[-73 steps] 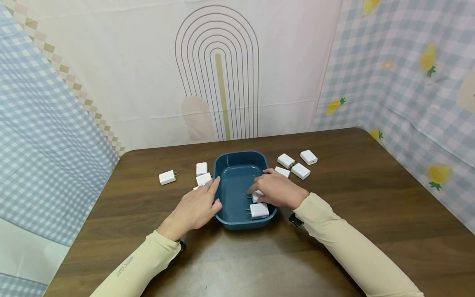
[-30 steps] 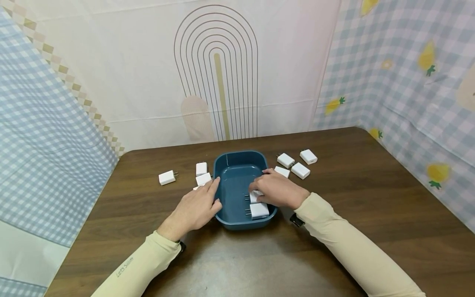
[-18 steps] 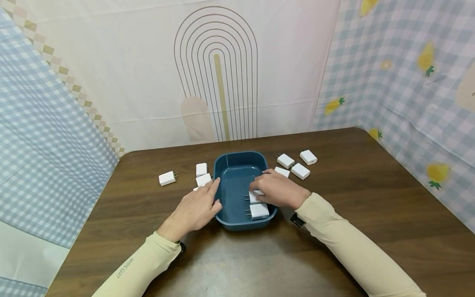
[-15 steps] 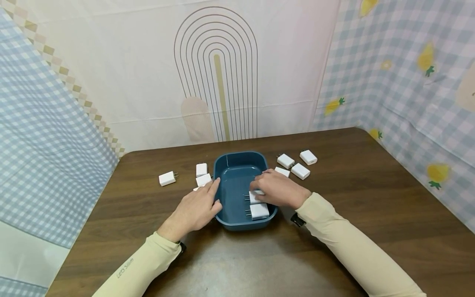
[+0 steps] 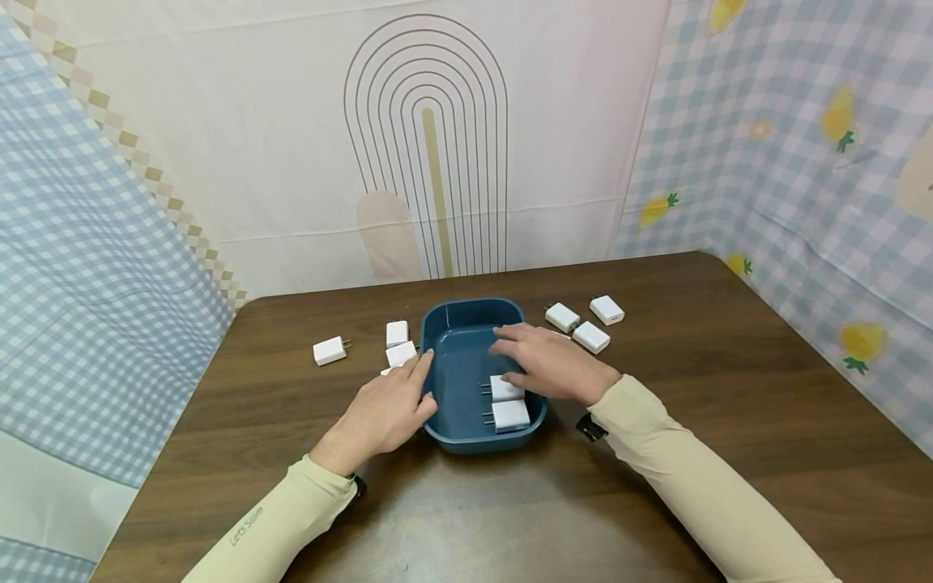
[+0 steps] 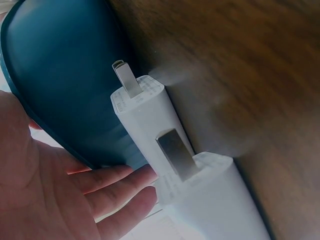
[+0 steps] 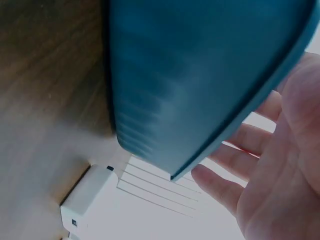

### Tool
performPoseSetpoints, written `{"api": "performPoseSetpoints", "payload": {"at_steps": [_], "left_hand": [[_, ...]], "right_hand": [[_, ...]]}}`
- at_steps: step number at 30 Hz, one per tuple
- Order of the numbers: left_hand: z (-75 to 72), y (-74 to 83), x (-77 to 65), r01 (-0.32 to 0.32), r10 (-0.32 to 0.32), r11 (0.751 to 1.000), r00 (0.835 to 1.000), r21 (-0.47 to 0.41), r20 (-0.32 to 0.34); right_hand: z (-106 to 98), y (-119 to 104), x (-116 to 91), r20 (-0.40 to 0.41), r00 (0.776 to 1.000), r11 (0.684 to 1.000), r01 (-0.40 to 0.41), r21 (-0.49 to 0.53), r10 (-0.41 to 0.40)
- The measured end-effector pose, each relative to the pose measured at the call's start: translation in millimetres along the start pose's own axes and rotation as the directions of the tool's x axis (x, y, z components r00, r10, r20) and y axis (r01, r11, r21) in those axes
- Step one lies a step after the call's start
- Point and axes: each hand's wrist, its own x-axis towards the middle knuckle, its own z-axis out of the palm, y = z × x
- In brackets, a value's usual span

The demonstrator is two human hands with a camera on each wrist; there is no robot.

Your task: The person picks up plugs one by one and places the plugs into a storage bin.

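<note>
A dark blue plastic bin (image 5: 457, 348) stands mid-table. Two white charger plugs lie side by side in its near right corner, a rear one (image 5: 501, 389) and a front one (image 5: 511, 416), prongs pointing left. My left hand (image 5: 379, 414) rests its fingers along the bin's left rim. Over the right rim reaches my right hand (image 5: 560, 364), fingers extended above the bin floor, thumb close to the rear charger plug; nothing is gripped. In the left wrist view two more charger plugs, one of them tall and white (image 6: 150, 120), stand beside the bin wall.
Left of the bin are several white charger plugs, including a lone one (image 5: 330, 351) farther out. More lie to the right, such as one (image 5: 607, 309) at the back and another (image 5: 591, 337) nearer. The brown wooden table (image 5: 466, 518) ends at curtains behind.
The rear charger plug shifted left into line with the front one. My right hand has since let go of it, straightened its fingers and lifted slightly. The left hand kept still.
</note>
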Motion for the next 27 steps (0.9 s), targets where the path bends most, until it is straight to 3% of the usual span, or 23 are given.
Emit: {"api": "performPoseSetpoints", "payload": {"at_steps": [16,27], "left_hand": [[-0.8,-0.2,0.3,-0.007,0.007,1.000,1.000,-0.009,-0.002],[0.2,-0.2,0.8,-0.004,0.004,1.000,1.000,-0.009,0.005]], "right_hand": [[-14,17,-5,-0.025,0.994,0.991,-0.109,0.080,0.111],[-16,37,-10,-0.065,0.973,0.969,-0.214,0.125,0.223]]}}
